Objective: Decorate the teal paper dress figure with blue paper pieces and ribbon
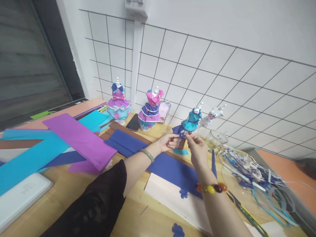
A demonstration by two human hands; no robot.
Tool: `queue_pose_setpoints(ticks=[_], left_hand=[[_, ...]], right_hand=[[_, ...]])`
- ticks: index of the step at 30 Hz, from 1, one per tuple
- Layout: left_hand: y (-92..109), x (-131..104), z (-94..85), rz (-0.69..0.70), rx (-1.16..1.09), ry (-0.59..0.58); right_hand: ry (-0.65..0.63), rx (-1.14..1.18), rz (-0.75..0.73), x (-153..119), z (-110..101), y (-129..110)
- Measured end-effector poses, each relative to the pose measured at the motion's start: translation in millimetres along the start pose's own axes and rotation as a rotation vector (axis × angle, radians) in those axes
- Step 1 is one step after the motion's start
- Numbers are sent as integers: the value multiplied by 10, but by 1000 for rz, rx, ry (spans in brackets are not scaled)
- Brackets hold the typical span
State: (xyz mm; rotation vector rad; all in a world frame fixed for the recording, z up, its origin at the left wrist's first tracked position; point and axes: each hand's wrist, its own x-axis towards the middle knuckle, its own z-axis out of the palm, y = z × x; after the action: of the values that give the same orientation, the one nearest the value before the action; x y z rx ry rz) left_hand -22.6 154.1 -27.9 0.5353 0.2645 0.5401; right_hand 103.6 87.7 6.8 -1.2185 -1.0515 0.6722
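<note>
My left hand, with a jade-like bangle on its wrist, pinches one side of a small dark blue paper flower. On the flower's other side, the thumb and fingers of my right hand are closed at its edge. Just behind my fingers stands a small dress form in a teal paper dress. Beneath my arms lies a wide dark blue paper strip over a pale sheet. One blue cut flower rests on these papers, and another blue flower is at the table's near side.
Two dress forms in layered paper dresses stand by the wall grid, a phone between them. Purple paper and a white power bank lie left. To the right are a glass bowl, paper scraps and a yellow cutter knife.
</note>
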Motion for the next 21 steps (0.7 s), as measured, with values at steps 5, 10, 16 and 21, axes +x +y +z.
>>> queue_pose_setpoints(ticks=[5,10,16,21], left_hand=[[-11,13,-27,2,-38,-13],[-19,24,-39,13,-55,-9],[4,15,-18,56,-37,64],[17,-19,60,178,-21,199]], right_hand=[[37,63,144,-52,-146,-142],[48,84,222,-97,-380,-248],[36,-1,193,-188,-819,-381],[75,-222,168,-394,-1267,-465]])
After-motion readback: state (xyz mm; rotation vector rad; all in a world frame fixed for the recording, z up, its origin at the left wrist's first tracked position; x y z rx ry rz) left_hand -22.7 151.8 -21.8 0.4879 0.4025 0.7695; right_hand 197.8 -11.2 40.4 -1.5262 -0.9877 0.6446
